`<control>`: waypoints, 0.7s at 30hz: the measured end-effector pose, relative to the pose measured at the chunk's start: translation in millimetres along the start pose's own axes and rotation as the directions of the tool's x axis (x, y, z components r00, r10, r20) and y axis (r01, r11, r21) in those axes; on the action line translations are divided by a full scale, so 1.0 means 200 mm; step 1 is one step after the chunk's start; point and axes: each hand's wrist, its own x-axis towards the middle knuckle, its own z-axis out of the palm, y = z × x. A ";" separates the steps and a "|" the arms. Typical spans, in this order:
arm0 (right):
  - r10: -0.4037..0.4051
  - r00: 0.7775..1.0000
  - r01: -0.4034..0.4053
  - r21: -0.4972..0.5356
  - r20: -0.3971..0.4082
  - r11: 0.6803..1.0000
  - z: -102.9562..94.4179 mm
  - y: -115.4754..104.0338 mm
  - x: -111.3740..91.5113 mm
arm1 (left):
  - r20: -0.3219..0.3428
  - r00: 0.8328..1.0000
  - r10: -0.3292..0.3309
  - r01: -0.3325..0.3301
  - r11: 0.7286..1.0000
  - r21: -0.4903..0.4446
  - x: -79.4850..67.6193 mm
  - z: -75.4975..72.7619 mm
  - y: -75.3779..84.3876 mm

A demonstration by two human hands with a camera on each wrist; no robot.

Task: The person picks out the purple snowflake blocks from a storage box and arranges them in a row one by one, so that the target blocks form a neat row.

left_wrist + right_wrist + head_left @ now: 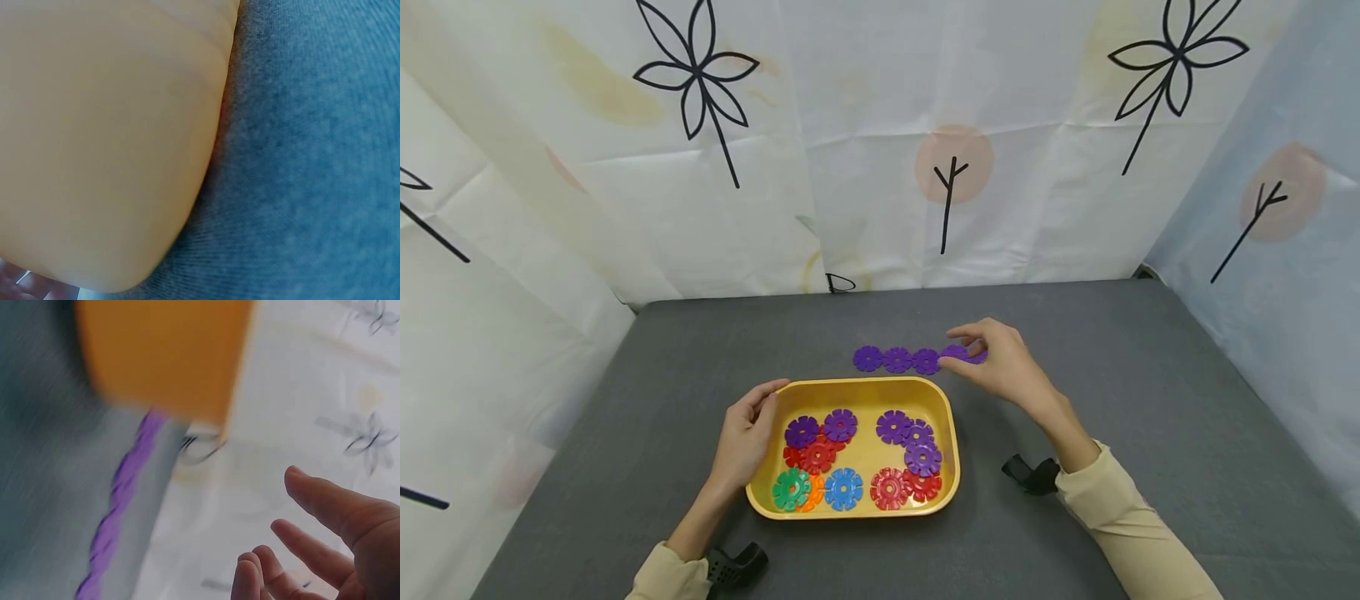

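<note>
A yellow tray (867, 433) stands on the table, holding several flower-shaped plastic discs. My left hand (743, 442) grips its left rim near the far corner. In the left wrist view, the tray's wall (112, 137) fills much of the picture, with a few fingers (37, 284) showing at the bottom-left corner. Beyond the tray lies a row of purple discs (897, 359), joined in a line. Over the right end of this row is my right hand (1000, 362), its thumb and fingers apart. In the right wrist view, that hand (331, 550) holds nothing.
Inside the tray are purple discs (922, 458), red discs (817, 456), a green disc (792, 489), a blue disc (843, 489) and an orange disc (813, 493) partly hidden. Printed white cloth (880, 208) hangs behind the grey table (715, 333).
</note>
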 end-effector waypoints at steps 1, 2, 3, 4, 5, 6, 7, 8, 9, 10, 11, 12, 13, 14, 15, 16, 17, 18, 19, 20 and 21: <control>-0.016 1.000 0.016 0.010 0.007 1.000 0.01 -0.03 -0.01 | 0.000 1.000 -0.001 0.001 1.000 0.000 0.00 0.00 0.00; -0.031 0.999 0.031 0.019 0.015 0.999 0.03 -0.07 -0.02 | 0.001 1.000 -0.002 0.002 1.000 0.000 0.00 0.00 0.00; -0.045 0.999 0.044 0.029 0.026 0.999 0.04 -0.10 -0.02 | 0.002 1.000 -0.003 0.003 1.000 -0.002 0.00 0.00 0.00; -0.058 0.998 0.056 0.044 0.040 0.997 0.06 -0.13 -0.03 | 0.002 1.000 -0.004 0.004 1.000 -0.002 0.00 0.00 0.00; -0.070 0.996 0.067 0.059 0.055 0.996 0.08 -0.17 -0.04 | 0.002 1.000 -0.004 0.004 1.000 -0.001 0.00 0.00 0.00; -0.076 0.994 0.070 0.079 0.075 0.994 0.11 -0.20 -0.05 | 0.001 1.000 -0.004 0.004 1.000 -0.002 0.00 0.00 0.00; -0.085 0.992 0.076 0.095 0.093 0.993 0.13 -0.23 -0.06 | 0.001 1.000 -0.004 0.004 1.000 -0.003 0.00 0.00 0.00; -0.099 0.989 0.087 0.109 0.110 0.990 0.16 -0.25 -0.07 | 0.001 1.000 -0.005 0.005 1.000 -0.003 0.00 0.00 0.00; -0.109 0.986 0.093 0.123 0.128 0.988 0.19 -0.27 -0.07 | 0.001 1.000 -0.005 0.005 1.000 -0.004 0.00 0.00 0.00; -0.116 0.983 0.097 0.131 0.143 0.987 0.22 -0.29 -0.08 | 0.001 1.000 -0.004 0.004 1.000 -0.003 0.00 0.00 0.00; -0.119 0.980 0.098 0.134 0.158 0.986 0.25 -0.30 -0.08 | 0.002 1.000 -0.004 0.004 1.000 -0.003 0.00 0.00 0.00; -0.122 0.977 0.098 0.140 0.173 0.985 0.28 -0.31 -0.08 | 0.004 1.000 -0.006 0.006 1.000 -0.001 0.00 0.00 0.00; -0.126 0.974 0.100 0.142 0.188 0.985 0.31 -0.32 -0.07 | 0.005 1.000 -0.007 0.007 1.000 0.000 0.00 0.00 0.00; -0.126 0.970 0.097 0.147 0.206 0.984 0.34 -0.33 -0.07 | 0.006 1.000 -0.009 0.009 1.000 0.000 0.00 0.00 0.00; -0.124 0.967 0.091 0.150 0.225 0.984 0.37 -0.34 -0.07 | 0.007 1.000 -0.011 0.011 1.000 0.000 0.00 0.00 0.00; -0.124 0.963 0.090 0.151 0.241 0.985 0.40 -0.35 -0.06 | 0.006 1.000 -0.013 0.013 1.000 0.002 0.00 0.00 0.00; -0.126 0.958 0.088 0.153 0.259 0.984 0.42 -0.35 -0.06 | 0.007 1.000 -0.015 0.015 1.000 0.001 0.00 0.00 0.00; -0.129 0.953 0.086 0.161 0.275 0.983 0.45 -0.36 -0.06 | 0.007 1.000 -0.016 0.016 1.000 -0.001 0.00 -0.01 0.00; -0.130 0.949 0.086 0.161 0.288 0.983 0.47 -0.36 -0.05 | 0.007 1.000 -0.016 0.016 1.000 -0.003 0.00 -0.01 0.00; -0.131 0.946 0.086 0.159 0.297 0.984 0.49 -0.37 -0.04 | 0.008 1.000 -0.016 0.016 1.000 -0.004 0.00 -0.01 0.00; -0.129 0.944 0.085 0.152 0.305 0.985 0.51 -0.37 -0.04 | 0.008 1.000 -0.015 0.015 1.000 -0.004 0.00 -0.01 0.00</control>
